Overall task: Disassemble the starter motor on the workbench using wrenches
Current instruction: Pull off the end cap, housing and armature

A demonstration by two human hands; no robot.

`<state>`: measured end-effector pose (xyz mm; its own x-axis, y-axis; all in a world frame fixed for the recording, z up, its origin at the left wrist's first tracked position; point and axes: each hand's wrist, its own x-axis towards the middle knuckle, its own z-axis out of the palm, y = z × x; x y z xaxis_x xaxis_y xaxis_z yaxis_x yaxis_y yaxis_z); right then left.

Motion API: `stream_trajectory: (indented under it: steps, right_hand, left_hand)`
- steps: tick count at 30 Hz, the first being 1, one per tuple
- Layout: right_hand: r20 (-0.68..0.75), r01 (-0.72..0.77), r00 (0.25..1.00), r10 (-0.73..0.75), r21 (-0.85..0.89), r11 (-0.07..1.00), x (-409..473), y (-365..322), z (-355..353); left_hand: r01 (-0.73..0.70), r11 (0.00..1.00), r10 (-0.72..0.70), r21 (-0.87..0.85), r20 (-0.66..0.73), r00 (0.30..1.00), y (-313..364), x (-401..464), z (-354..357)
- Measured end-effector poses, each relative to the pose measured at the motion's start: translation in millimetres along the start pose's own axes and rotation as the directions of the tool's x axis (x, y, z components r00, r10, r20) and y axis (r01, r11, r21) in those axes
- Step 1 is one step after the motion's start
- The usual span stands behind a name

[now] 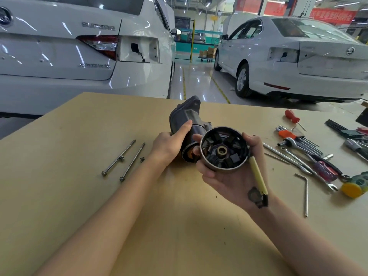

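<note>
While left hand (pixel 169 144) grips grey motor body (pixel 186 118), right hand (pixel 229 176) cradles round metal end cap (pixel 224 149).

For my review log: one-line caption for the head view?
Left hand holds starter motor; right hand holds its removed end cap.

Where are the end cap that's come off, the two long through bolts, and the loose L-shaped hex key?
end cap (pixel 224 149): head view, on its central bronze bushing.
through bolts (pixel 118 157): head view, mid-shaft of the left bolt.
L-shaped hex key (pixel 306 196): head view, on its long leg.
</note>
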<state>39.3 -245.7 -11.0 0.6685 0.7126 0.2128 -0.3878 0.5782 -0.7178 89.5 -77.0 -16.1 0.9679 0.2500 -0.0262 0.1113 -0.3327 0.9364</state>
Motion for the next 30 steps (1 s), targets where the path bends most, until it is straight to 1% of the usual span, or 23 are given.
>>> stream_trajectory:
  steps: [6,10,11,12,13,14,16,17,18,19,20,21,22,23,26,28,29,30]
  right_hand:
    - [-0.071,-0.059,0.996,0.059,0.004,0.998,2,3,1]
    - [-0.143,-0.089,0.986,0.089,0.008,0.996,7,8,7]
    - [-0.148,-0.097,0.984,0.099,0.016,0.995,8,9,8]
    - [-0.15,-0.1,0.983,0.104,0.028,0.995,8,9,9]
    - [-0.158,-0.098,0.982,0.103,0.042,0.994,7,9,10]
    - [-0.174,-0.096,0.979,0.103,0.052,0.994,7,8,11]
    - [-0.23,-0.096,0.968,0.103,0.043,0.994,7,6,15]
    - [-0.259,-0.097,0.961,0.099,0.02,0.995,7,6,16]
    - [-0.287,-0.097,0.954,0.09,-0.011,0.995,7,5,18]
    - [-0.308,-0.096,0.948,0.08,-0.038,0.995,6,5,20]
    - [-0.322,-0.093,0.944,0.071,-0.054,0.994,6,5,22]
    - [-0.333,-0.096,0.94,0.071,-0.057,0.994,5,6,23]
    - [-0.336,-0.11,0.938,0.084,-0.06,0.992,3,6,24]
    - [-0.328,-0.134,0.939,0.105,-0.069,0.989,2,6,24]
    - [-0.255,-0.228,0.947,0.193,-0.115,0.967,2,10,26]
    - [-0.177,-0.287,0.95,0.259,-0.155,0.945,3,12,24]
    - [-0.153,-0.297,0.95,0.271,-0.186,0.937,3,13,23]
    - [-0.153,-0.292,0.952,0.264,-0.205,0.934,4,13,22]
  left_hand:
    - [-0.049,0.979,0.042,0.197,0.04,0.998,-2,-6,-7]
    - [-0.081,0.97,0.067,0.227,0.072,0.995,-3,-12,-15]
    - [-0.092,0.958,0.077,0.271,0.065,0.995,-1,-15,-16]
    - [-0.116,0.94,0.111,0.321,0.033,0.993,4,-20,-17]
    - [-0.159,0.924,0.181,0.347,-0.032,0.983,8,-24,-19]
    - [-0.212,0.916,0.265,0.34,-0.116,0.957,13,-28,-23]
    - [-0.381,0.902,0.423,0.206,-0.237,0.875,20,-42,-32]
    - [-0.478,0.868,0.497,0.134,-0.241,0.834,21,-51,-36]
    - [-0.555,0.825,0.566,0.108,-0.174,0.806,20,-62,-40]
    - [-0.603,0.788,0.611,0.124,-0.043,0.79,20,-73,-42]
    - [-0.63,0.76,0.623,0.159,0.1,0.776,18,-82,-44]
    - [-0.65,0.734,0.616,0.197,0.21,0.759,15,-87,-45]
    - [-0.665,0.716,0.614,0.213,0.262,0.745,12,-91,-46]
    - [-0.675,0.706,0.627,0.214,0.253,0.737,9,-94,-46]
    - [-0.67,0.7,0.664,0.248,0.118,0.738,6,-97,-51]
    - [-0.663,0.704,0.662,0.255,0.101,0.742,2,-99,-57]
    - [-0.646,0.73,0.645,0.221,0.087,0.759,-2,-98,-62]
    - [-0.61,0.774,0.61,0.171,0.058,0.79,-7,-96,-70]
